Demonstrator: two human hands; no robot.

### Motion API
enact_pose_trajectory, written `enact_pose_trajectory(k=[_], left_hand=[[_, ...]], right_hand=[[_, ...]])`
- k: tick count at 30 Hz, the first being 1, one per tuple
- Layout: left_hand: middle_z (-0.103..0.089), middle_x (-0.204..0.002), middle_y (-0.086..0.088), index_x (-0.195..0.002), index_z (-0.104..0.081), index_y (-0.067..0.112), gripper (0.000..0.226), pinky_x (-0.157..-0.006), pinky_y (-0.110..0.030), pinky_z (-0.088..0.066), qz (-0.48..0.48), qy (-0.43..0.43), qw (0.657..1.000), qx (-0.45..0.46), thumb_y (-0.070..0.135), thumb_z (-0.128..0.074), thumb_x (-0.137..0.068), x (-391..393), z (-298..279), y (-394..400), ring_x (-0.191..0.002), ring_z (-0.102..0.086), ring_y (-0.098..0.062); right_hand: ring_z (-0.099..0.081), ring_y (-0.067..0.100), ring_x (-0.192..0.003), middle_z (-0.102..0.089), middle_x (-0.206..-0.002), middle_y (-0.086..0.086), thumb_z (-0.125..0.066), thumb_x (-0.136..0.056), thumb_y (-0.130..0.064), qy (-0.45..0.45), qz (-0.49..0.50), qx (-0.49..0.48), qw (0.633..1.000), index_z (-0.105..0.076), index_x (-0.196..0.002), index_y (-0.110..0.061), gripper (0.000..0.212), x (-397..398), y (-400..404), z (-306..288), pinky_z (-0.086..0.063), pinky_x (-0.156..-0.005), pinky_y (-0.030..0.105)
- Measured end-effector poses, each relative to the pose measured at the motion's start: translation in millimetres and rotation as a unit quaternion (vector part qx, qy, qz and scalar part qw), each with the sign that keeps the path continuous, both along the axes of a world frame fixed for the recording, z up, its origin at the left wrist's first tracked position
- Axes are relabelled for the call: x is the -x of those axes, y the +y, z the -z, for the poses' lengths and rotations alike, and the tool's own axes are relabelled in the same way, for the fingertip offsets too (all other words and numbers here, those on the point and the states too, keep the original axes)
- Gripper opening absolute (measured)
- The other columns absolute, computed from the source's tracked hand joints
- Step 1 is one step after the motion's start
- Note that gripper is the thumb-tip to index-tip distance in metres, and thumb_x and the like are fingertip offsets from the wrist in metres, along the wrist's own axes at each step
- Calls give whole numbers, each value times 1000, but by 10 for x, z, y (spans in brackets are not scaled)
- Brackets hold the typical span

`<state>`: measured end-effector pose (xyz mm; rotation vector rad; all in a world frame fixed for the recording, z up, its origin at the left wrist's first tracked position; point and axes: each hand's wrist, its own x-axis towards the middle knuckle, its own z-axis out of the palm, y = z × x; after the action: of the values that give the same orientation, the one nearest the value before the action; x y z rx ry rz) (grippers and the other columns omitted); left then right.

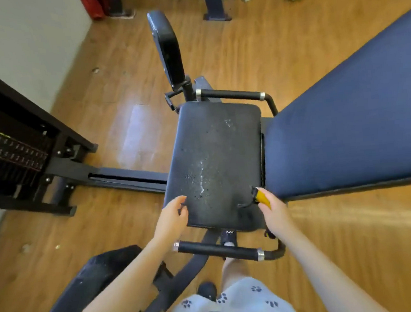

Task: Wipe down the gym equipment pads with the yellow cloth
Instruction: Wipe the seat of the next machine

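A black seat pad (219, 154) lies in the middle, speckled with wet droplets (202, 178) down its centre. My right hand (275, 210) grips a yellow-orange spray bottle (262, 197) at the pad's near right corner, its black nozzle and trigger pointing left over the pad. At the near left edge of the pad hovers my left hand (173, 213), fingers loosely curled and holding nothing. A long blue back pad (345, 132) stretches away to the right. One small black pad (166, 48) stands upright beyond the seat, and another (86, 283) sits low at the near left.
Padded handle bars flank the seat, one far (229, 95) and one near (216, 249). A black weight stack (10, 151) stands at the left, joined by a floor rail (127, 178). Wooden floor surrounds the machine. My legs and a shoe (206, 291) are below.
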<state>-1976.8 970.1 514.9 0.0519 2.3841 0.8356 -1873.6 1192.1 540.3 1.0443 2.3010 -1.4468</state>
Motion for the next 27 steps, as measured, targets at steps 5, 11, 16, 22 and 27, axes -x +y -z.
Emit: enact_pose_trajectory(k=[5,11,16,22,27], left_hand=[[-37,-148,-8,-141,-37,7,47,-110,-36,-27,47,97,990,92,18,-43,-96,1122,341,504,-136,-32,-26],[-17,-156,-11,-148,-17,5,59,-116,-39,-16,82,117,972,186,28,-38,-98,1741,962,766,-143,-16,-27],[-12,-157,-13,-149,-13,4,63,-114,-39,-22,68,133,972,183,27,-40,-96,1621,1214,755,-143,-17,-28],[-6,-159,-1,-150,-11,12,64,-99,-39,-41,47,117,976,179,31,-40,-96,1600,1249,771,-138,-24,-23],[-6,-159,1,-150,-11,12,64,-90,-42,-44,49,114,975,184,29,-39,-96,1605,1261,776,-134,-28,-24]], right_hand=[[-39,27,-128,-41,-143,8,-38,-98,-8,16,-47,-74,996,-36,-142,-16,44,1620,677,166,-32,-104,33],[-37,20,-132,-25,-152,4,-37,-93,6,-10,-58,-131,990,-29,-145,-14,56,2833,1362,835,-29,-111,30],[-9,27,-144,-17,-155,8,-42,-89,9,-36,-152,-245,957,-25,-145,-8,62,2978,1513,1263,-17,-117,39],[-6,25,-144,-13,-156,7,-43,-89,7,-1,-143,-320,936,-23,-146,-9,62,2829,1475,1467,-9,-117,36],[-11,26,-144,-18,-155,6,-43,-96,-5,12,-109,-323,940,-29,-144,-9,51,2802,1427,1522,-13,-117,37]])
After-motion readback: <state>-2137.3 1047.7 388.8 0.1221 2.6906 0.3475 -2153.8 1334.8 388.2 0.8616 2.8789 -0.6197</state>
